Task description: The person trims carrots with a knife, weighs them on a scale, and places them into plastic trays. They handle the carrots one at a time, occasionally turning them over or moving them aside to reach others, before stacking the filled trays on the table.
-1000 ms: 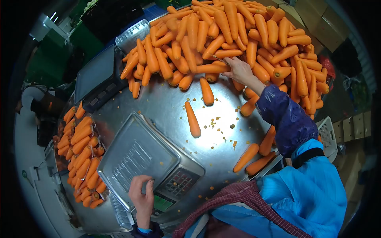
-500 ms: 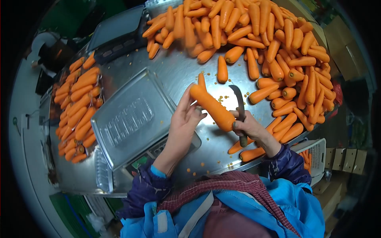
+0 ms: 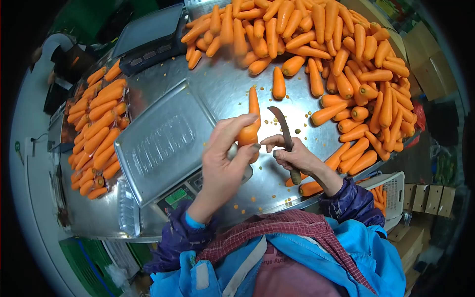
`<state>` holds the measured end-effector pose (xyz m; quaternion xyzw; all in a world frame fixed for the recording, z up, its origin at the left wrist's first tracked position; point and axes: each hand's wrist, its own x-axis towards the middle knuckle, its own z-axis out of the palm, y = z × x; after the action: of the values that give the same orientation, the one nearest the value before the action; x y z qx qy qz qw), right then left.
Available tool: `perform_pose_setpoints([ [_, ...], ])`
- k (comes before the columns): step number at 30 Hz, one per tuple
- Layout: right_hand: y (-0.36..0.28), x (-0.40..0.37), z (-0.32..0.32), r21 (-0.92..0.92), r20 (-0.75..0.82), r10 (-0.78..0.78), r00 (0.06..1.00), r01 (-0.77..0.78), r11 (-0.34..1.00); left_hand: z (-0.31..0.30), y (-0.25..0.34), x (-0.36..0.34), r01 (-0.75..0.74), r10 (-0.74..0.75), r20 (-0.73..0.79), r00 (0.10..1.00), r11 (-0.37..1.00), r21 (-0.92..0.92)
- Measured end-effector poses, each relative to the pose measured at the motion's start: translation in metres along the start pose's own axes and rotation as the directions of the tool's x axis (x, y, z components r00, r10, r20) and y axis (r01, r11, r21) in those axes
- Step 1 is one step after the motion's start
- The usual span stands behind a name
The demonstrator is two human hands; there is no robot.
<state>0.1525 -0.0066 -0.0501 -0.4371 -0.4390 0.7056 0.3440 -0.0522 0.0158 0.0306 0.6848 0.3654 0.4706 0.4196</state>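
My left hand (image 3: 225, 156) is closed round a carrot (image 3: 247, 135), which shows foreshortened and partly hidden by the fingers. Just behind it another carrot (image 3: 254, 103) lies on the metal table (image 3: 222, 89). My right hand (image 3: 299, 156) grips a knife (image 3: 283, 123) with a dark, curved blade pointing up and away from me. Its handle passes through the palm, while the index finger reaches out toward the held carrot. Small carrot trimmings are scattered on the table around and beyond the hands. A large heap of carrots (image 3: 346, 86) covers the far right side.
A weighing scale with a metal pan (image 3: 166, 141) stands left of my hands. Below it lies a clear plastic tray (image 3: 127, 210). Packed carrots (image 3: 101, 133) fill the left end, with a second scale (image 3: 151, 39) behind. A white basket (image 3: 395, 200) holds carrots at right.
My left hand has turned the carrot from a long slanted view to nearly end-on, its fingers now wrapped over it. The knife has moved slightly left, away from the carrot's thick end.
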Motion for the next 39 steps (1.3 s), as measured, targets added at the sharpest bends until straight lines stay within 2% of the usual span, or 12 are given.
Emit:
perform_pose_setpoints([
  [5,-0.006,0.004,-0.025,-0.048,-0.224,0.134,0.965,-0.148,0.988,-0.063,0.013,0.012,0.050,-0.016,-0.189,0.982,0.984,0.171],
  [7,0.004,0.010,-0.044,-0.015,-0.366,0.087,0.927,-0.100,0.995,-0.092,0.022,0.021,0.109,-0.075,-0.095,0.993,0.891,0.440],
  [9,-0.001,0.013,-0.060,-0.025,-0.437,0.085,0.895,-0.106,0.994,-0.121,-0.001,0.024,-0.055,-0.016,0.084,0.996,0.635,0.771],
  [10,-0.002,0.016,-0.070,-0.060,-0.450,0.078,0.889,-0.117,0.991,-0.131,-0.015,0.023,-0.074,0.000,0.096,0.995,0.638,0.767],
  [12,-0.005,0.023,-0.087,-0.117,-0.476,0.085,0.876,-0.159,0.980,-0.144,-0.041,0.017,-0.007,-0.248,0.137,0.959,0.461,0.887],
  [20,-0.029,0.092,-0.141,-0.232,-0.530,-0.152,0.834,0.030,0.972,-0.130,-0.062,0.014,0.167,-0.348,0.062,0.935,0.589,0.791],
  [26,-0.071,0.169,-0.182,-0.447,-0.683,-0.450,0.575,0.158,0.880,-0.127,-0.044,0.020,0.203,-0.296,-0.005,0.955,0.640,0.741],
  [29,-0.110,0.194,-0.168,-0.426,-0.748,-0.418,0.516,0.108,0.898,-0.122,-0.042,0.022,0.197,-0.272,-0.017,0.962,0.650,0.734],
  [33,-0.106,0.223,-0.191,-0.365,-0.683,-0.351,0.641,0.117,0.924,-0.115,-0.041,0.023,0.190,-0.238,-0.024,0.971,0.704,0.684],
  [35,-0.101,0.218,-0.188,0.148,-0.684,-0.231,0.692,0.442,0.885,-0.115,-0.040,0.021,0.179,-0.217,-0.029,0.976,0.712,0.679],
  [36,-0.105,0.215,-0.180,0.132,-0.692,-0.222,0.687,0.423,0.897,-0.113,-0.040,0.020,0.166,-0.198,-0.029,0.980,0.723,0.670],
  [39,-0.086,0.144,-0.141,0.398,-0.420,-0.202,0.885,0.380,0.835,-0.105,-0.038,0.025,0.168,-0.199,-0.011,0.980,0.797,0.580],
])
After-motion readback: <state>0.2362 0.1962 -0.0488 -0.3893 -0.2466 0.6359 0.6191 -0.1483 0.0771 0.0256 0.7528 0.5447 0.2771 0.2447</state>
